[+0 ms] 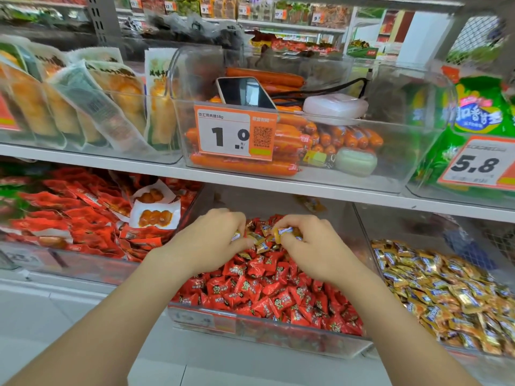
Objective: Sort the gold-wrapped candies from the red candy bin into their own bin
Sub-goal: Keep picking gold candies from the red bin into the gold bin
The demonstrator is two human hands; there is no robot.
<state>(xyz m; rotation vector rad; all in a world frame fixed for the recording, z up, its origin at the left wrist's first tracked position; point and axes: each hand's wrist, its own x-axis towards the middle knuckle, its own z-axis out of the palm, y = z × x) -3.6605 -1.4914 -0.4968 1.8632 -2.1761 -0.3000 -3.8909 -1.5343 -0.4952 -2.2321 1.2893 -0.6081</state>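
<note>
Both arms bare fm wrist to frame edge, L grip [214, 238] & R grip [309, 246] bare too.

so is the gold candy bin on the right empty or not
Partly full: gold-wrapped candies cover the floor of the right bin, with bare clear wall above the heap at the back.

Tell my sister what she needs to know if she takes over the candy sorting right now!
Left hand grips a gold-wrapped candy.
Right hand pinches a second gold candy.
Both are over the back of the red candy bin.
A few stray gold candies lie between the hands.
Gold candy bin on the right already holds a pile.
Left to do: drop these two there, then pick out the strays.
</note>
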